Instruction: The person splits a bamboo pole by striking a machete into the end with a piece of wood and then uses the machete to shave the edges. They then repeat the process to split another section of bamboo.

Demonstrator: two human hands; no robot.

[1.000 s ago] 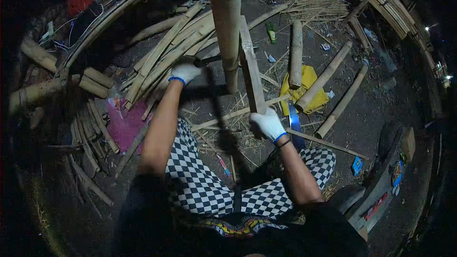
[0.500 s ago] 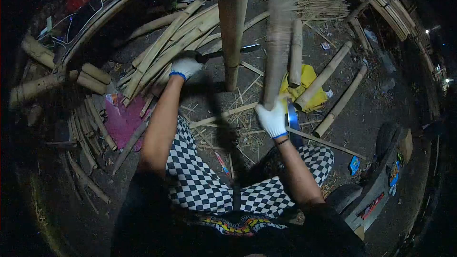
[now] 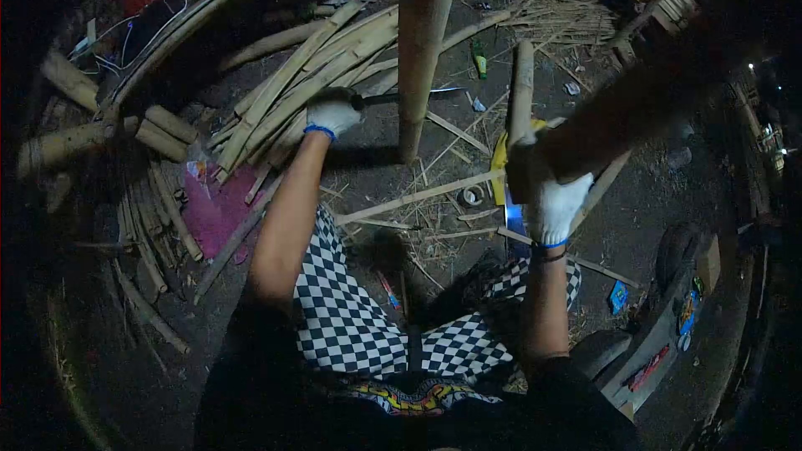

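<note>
The left hand [image 3: 332, 113], in a white work glove, is closed around the dark handle of a knife [image 3: 380, 98]. The thin blade runs sideways to the upright bamboo pole [image 3: 424, 42] and shows again just past its far edge; whether the edge is bitten into the cane or only laid against it cannot be told. The pole stands on the dirt in front of the person's knees, its foot near a scatter of shavings. The right hand [image 3: 558, 200], also gloved, is wrapped tight round the lower end of a wooden baton [image 3: 635, 104], which angles up and away to the right and is smeared by motion. The pole looks stiff, hollow and fairly light for its length, with a smooth, slick skin, so it probably turns or slides easily; a grip well below the blade, or bracing at its foot, seems the safest hold. The baton looks dense and is best held at its end, as now. Split bamboo strips [image 3: 292, 92] lie piled just beside the left hand, a short bamboo length [image 3: 522, 83] and a yellow cloth [image 3: 499, 169] near the right.
</note>
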